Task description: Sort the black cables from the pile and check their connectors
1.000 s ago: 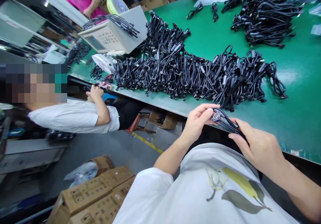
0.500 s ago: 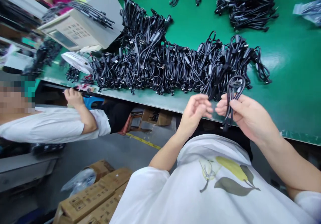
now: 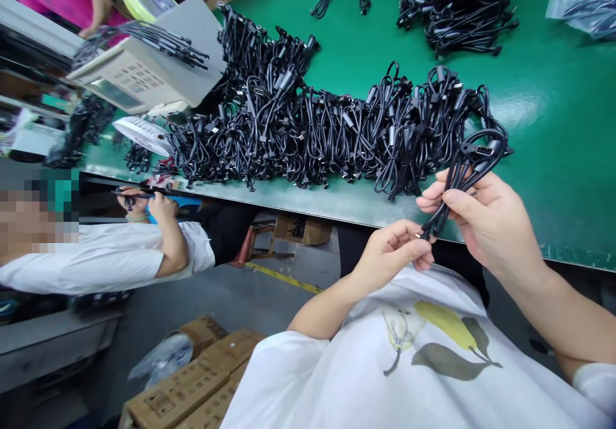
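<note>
A coiled black cable (image 3: 459, 176) is gripped between the thumb and fingers of my right hand (image 3: 495, 217), over the front edge of the table. Its looped end points up and away from me, showing a connector. The lower end, with a small metal-tipped plug, is pinched by my left hand (image 3: 397, 246). Just beyond my hands lies a long heap of similar bundled black cables (image 3: 317, 134) on the green table (image 3: 558, 121).
More black cables (image 3: 466, 12) are stacked at the back, beside clear plastic bags (image 3: 584, 9). A beige scale (image 3: 139, 76) stands at the left. A co-worker in a white shirt (image 3: 120, 252) is on my left. Cardboard boxes (image 3: 192, 378) stand on the floor.
My left hand has come down and right and closed on the cable's plug end. My right hand has turned the cable so its loops tilt to the right. The co-worker's hands now hold a dark cable.
</note>
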Motion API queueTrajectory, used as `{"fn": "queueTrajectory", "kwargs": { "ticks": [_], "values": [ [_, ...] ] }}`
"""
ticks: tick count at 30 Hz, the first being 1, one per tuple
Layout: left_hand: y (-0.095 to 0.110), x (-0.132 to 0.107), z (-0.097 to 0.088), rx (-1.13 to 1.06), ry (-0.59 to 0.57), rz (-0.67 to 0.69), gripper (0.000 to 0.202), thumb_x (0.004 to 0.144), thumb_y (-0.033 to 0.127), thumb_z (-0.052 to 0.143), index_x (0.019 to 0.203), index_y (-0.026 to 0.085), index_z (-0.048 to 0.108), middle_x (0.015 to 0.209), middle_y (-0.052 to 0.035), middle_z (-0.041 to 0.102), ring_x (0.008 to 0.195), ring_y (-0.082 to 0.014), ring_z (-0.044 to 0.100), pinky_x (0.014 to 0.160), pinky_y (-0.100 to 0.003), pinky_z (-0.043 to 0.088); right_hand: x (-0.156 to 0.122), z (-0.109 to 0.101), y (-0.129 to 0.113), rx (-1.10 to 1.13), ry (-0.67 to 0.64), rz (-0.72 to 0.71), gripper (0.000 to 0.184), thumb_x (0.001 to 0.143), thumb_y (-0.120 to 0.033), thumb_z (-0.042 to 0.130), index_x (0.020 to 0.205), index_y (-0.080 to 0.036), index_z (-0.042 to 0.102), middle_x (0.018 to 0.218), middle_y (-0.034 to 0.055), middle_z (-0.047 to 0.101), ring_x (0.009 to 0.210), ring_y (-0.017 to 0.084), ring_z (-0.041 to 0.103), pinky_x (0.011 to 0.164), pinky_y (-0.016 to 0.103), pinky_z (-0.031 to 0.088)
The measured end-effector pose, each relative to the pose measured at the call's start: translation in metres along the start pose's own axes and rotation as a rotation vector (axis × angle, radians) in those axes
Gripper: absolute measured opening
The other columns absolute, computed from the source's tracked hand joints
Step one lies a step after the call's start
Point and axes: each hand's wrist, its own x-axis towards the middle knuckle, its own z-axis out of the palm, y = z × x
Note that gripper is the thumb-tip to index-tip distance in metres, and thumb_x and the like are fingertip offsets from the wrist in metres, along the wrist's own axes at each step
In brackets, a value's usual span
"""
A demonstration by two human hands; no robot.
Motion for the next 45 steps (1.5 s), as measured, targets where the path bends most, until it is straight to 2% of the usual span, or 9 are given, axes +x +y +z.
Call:
{"fn": "queueTrajectory", "kwargs": {
  "ticks": [4,6,10,17,26,30,34,39,45],
  "values": [
    [-0.002,0.000,-0.001,0.423,0.272,0.305,0.033,0.085,0.049,0.080,0.093,0.019,0.067,0.076,-0.0010,0.072,0.065,-0.0119,0.064,0.069,-0.026,0.054,0.001,-0.002,0.003,0.009,0.018,0.048,0.021,0.088,-0.037,0.081,0.100,-0.026,0.068,0.093,-0.0002,0.077,0.094,0.019,0.076,0.096,0.037,0.063],
    [-0.003,0.000,-0.003,0.641,0.353,0.468,0.026,0.088,0.045,0.077,0.091,0.020,0.069,0.077,-0.0017,0.073,0.066,-0.0127,0.063,0.070,-0.026,0.053,0.001,-0.002,0.005,0.014,0.031,0.064,0.019,0.090,-0.038,0.078,0.101,-0.027,0.067,0.094,-0.0006,0.075,0.096,0.020,0.075,0.100,0.040,0.061],
    [-0.007,0.000,-0.007,0.826,0.400,0.610,0.018,0.092,0.040,0.073,0.090,0.022,0.071,0.078,-0.0029,0.074,0.067,-0.0148,0.065,0.071,-0.028,0.053,-0.001,-0.001,0.004,0.017,0.021,0.092,0.017,0.092,-0.039,0.074,0.102,-0.028,0.066,0.094,-0.0008,0.071,0.097,0.020,0.074,0.104,0.044,0.059],
    [-0.010,0.000,-0.008,0.820,0.384,0.669,0.016,0.092,0.036,0.074,0.096,0.021,0.072,0.088,-0.0049,0.079,0.072,-0.0161,0.070,0.071,-0.028,0.055,-0.008,0.003,-0.002,-0.022,-0.008,0.056,0.015,0.094,-0.039,0.072,0.101,-0.028,0.064,0.092,0.0000,0.069,0.096,0.021,0.073,0.100,0.044,0.060],
    [-0.014,0.003,-0.008,0.566,0.318,0.534,0.025,0.087,0.042,0.080,0.098,0.020,0.072,0.087,-0.0033,0.077,0.071,-0.0146,0.069,0.072,-0.027,0.056,-0.015,0.006,-0.010,-0.040,-0.071,0.032,0.010,0.097,-0.038,0.065,0.101,-0.030,0.061,0.088,0.0013,0.065,0.097,0.024,0.070,0.104,0.051,0.057],
    [-0.017,0.003,-0.006,0.317,0.244,0.399,0.028,0.088,0.041,0.079,0.103,0.019,0.072,0.085,-0.0016,0.076,0.072,-0.0136,0.071,0.074,-0.027,0.058,-0.013,0.006,-0.013,-0.016,-0.059,0.080,0.012,0.094,-0.042,0.066,0.097,-0.032,0.060,0.077,-0.0009,0.053,0.078,0.022,0.063,0.104,0.053,0.057],
    [-0.018,0.004,-0.003,0.046,0.125,0.328,0.030,0.086,0.040,0.081,0.102,0.018,0.070,0.081,-0.0012,0.076,0.070,-0.0132,0.073,0.071,-0.026,0.060,-0.016,0.003,-0.012,0.022,-0.129,0.013,0.017,0.091,-0.048,0.067,0.092,-0.033,0.059,0.064,-0.0046,0.038,0.057,0.018,0.047,0.091,0.051,0.059],
    [-0.009,0.008,0.002,-0.127,0.046,0.214,0.038,0.080,0.045,0.086,0.095,0.016,0.066,0.074,-0.0005,0.073,0.065,-0.0124,0.071,0.066,-0.025,0.060,-0.024,0.002,-0.009,0.092,-0.287,-0.152,0.016,0.089,-0.047,0.072,0.089,-0.033,0.063,0.057,-0.0053,0.037,0.050,0.017,0.039,0.067,0.039,0.053],
    [-0.005,0.014,0.001,-0.217,0.000,0.083,0.049,0.072,0.051,0.090,0.092,0.015,0.064,0.070,-0.0008,0.072,0.062,-0.0138,0.071,0.059,-0.024,0.058,-0.025,0.005,-0.009,0.026,-0.220,-0.173,0.022,0.087,-0.050,0.072,0.084,-0.032,0.059,0.056,-0.0055,0.036,0.049,0.017,0.039,0.074,0.044,0.056]
  ]
}}
